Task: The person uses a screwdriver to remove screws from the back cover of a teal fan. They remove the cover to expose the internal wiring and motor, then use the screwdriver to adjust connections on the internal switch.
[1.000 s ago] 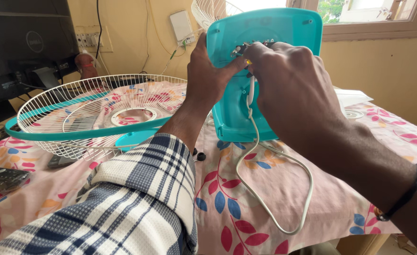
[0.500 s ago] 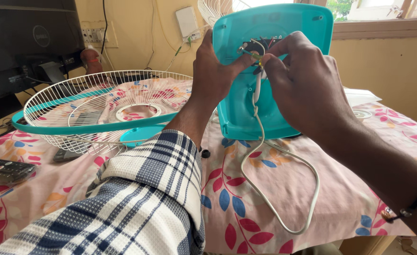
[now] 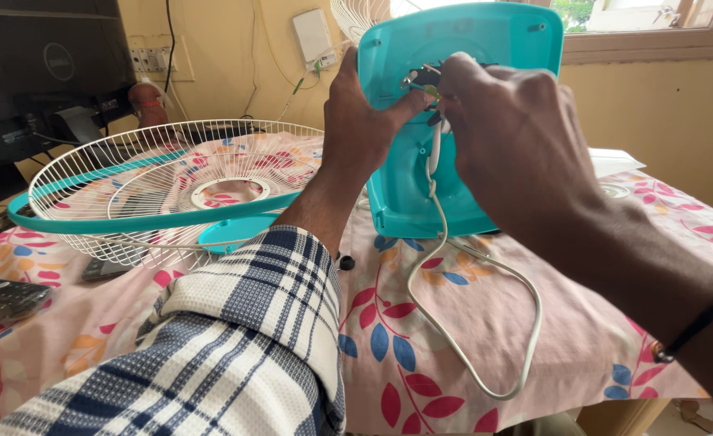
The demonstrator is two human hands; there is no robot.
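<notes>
A turquoise plastic fan base [image 3: 485, 56] stands tipped up on the table, its underside facing me. My left hand [image 3: 364, 121] grips its left side, thumb pressed near the wiring at the centre. My right hand [image 3: 518, 137] pinches the small wires and connector where the white power cord [image 3: 453, 323] enters the base. The cord hangs down and loops across the tablecloth. The connector itself is mostly hidden behind my fingers.
A white wire fan grille with a turquoise rim [image 3: 154, 194] lies at the left on the floral pink tablecloth [image 3: 469, 339]. A small black knob [image 3: 346, 262] sits near my left sleeve. A remote [image 3: 1, 295] lies at the left edge; a dark monitor [image 3: 41, 73] stands behind.
The view shifted slightly, so the base and both hands appear further right. My right-hand fingers moved in closer on the wires at the base's centre.
</notes>
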